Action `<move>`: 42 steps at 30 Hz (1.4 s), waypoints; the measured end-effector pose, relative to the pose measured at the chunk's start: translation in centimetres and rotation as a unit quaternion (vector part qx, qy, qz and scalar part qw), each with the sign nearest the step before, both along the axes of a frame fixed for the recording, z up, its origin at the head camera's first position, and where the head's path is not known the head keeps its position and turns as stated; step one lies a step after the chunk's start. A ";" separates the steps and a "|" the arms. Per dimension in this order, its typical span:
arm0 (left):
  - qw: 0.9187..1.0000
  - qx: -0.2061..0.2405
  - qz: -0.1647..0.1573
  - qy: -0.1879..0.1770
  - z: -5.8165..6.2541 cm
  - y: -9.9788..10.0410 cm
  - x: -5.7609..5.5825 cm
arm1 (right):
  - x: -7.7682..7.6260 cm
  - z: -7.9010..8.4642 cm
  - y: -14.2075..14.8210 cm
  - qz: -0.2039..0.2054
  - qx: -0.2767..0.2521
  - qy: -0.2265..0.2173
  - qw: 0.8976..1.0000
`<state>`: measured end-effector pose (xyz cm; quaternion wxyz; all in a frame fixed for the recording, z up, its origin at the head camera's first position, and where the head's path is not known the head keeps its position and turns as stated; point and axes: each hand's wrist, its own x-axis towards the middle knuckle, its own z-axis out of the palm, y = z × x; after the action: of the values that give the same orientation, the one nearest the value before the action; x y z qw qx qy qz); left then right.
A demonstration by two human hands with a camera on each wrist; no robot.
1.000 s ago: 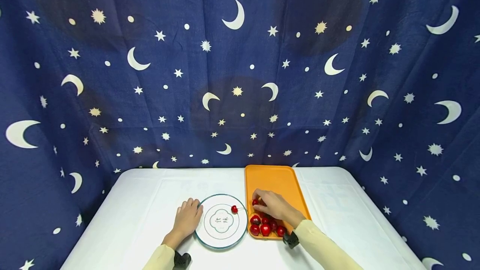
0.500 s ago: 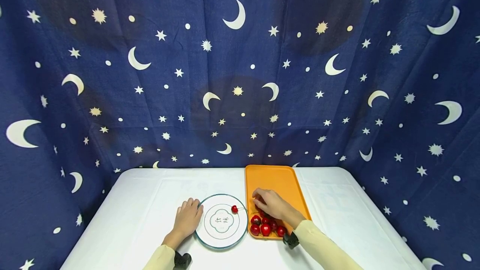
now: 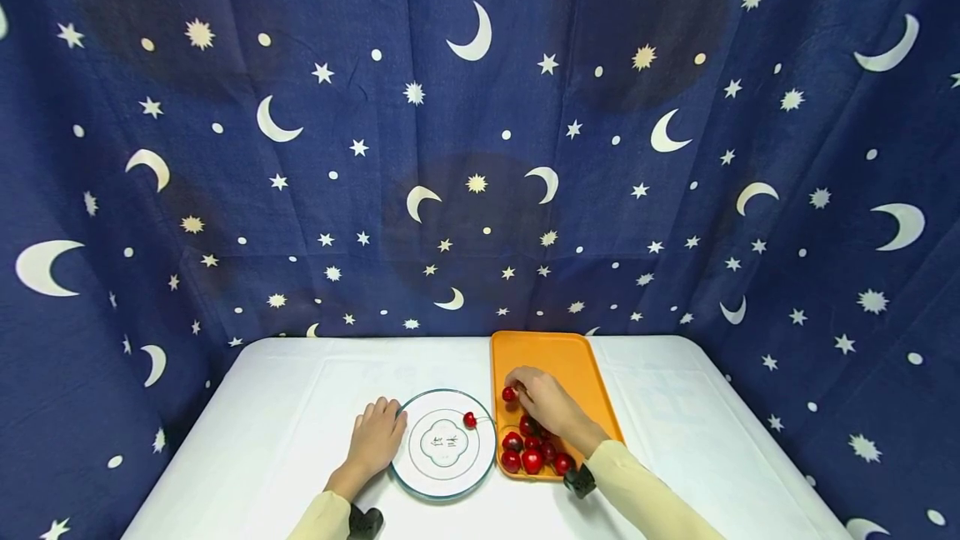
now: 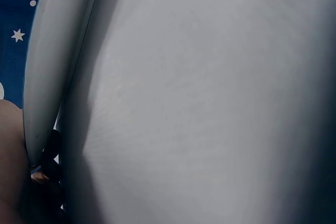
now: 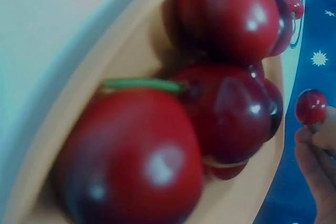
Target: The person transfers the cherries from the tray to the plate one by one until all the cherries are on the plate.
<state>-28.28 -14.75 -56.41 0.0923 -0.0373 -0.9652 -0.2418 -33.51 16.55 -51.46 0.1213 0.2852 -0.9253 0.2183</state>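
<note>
While the right hand [image 3: 546,400] pinches a cherry [image 3: 508,394] over the tray [image 3: 540,352] and the left hand [image 3: 377,433] rests, fingers loose, against the plate [image 3: 442,477], a gentle, steady grip should avoid dropping it or knocking the other cherries [image 3: 532,462].

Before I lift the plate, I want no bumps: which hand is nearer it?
Left. The left hand touches the plate at its rim; the right hand is over the tray beside it.
</note>
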 end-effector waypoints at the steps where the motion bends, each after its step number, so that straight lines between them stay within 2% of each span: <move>1: 1.000 -0.001 0.000 0.000 0.0 0.0 0.0 | 0.0 0.1 0.0 0.001 -0.002 0.003 1.000; 8: 1.000 0.003 0.002 0.006 0.0 0.1 0.1 | -0.1 0.2 -0.4 0.027 0.004 0.017 0.999; 13: 0.999 0.005 0.004 0.033 -0.3 0.2 0.2 | 0.1 0.3 -0.8 0.038 0.006 0.004 0.999; 20: 1.000 0.005 0.001 -0.001 0.1 0.0 0.3 | 0.5 0.7 -2.0 0.049 -0.006 -0.004 0.999; 29: 1.000 0.005 0.008 0.028 -0.6 0.1 0.0 | 0.7 0.4 -2.9 0.073 0.004 -0.008 0.997; 32: 1.000 0.001 0.005 0.026 -0.6 0.1 0.0 | 1.0 0.2 -2.9 0.083 0.010 -0.006 0.996; 42: 1.000 0.007 0.002 0.030 -0.7 0.0 0.0 | 1.1 0.0 -2.8 0.082 0.029 -0.011 0.996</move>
<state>-28.28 -14.80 -57.11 0.1222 -0.0422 -0.9604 -0.2470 -32.45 13.73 -51.47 0.0841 0.3613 -0.9060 0.2038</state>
